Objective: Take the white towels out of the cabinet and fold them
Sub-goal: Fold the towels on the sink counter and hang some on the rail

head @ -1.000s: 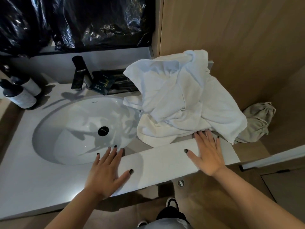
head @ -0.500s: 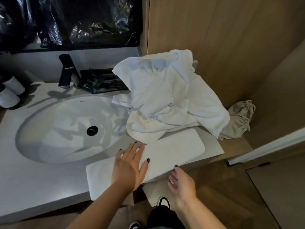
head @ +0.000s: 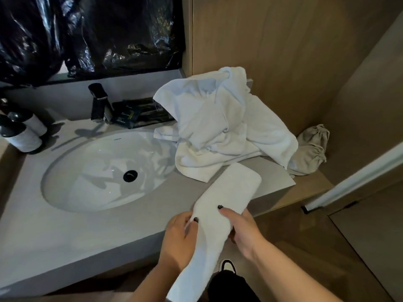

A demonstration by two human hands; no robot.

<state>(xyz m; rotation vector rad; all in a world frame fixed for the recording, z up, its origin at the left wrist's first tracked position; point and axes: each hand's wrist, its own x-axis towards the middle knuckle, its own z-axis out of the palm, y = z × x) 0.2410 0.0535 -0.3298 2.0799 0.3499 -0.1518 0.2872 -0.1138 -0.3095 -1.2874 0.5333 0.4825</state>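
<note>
At the lower middle of the head view, your left hand [head: 177, 238] and right hand [head: 244, 231] both grip the folded towel [head: 220, 205], thumbs on top and fingers curled under its sides. Its far end rests on the bench [head: 65, 236] edge, while the near end hangs off toward you. Just above it, at centre right, the crumpled towel pile [head: 220, 127] lies heaped beside the sink [head: 104, 171]. A beige bag [head: 311, 149] sits right of the pile.
</note>
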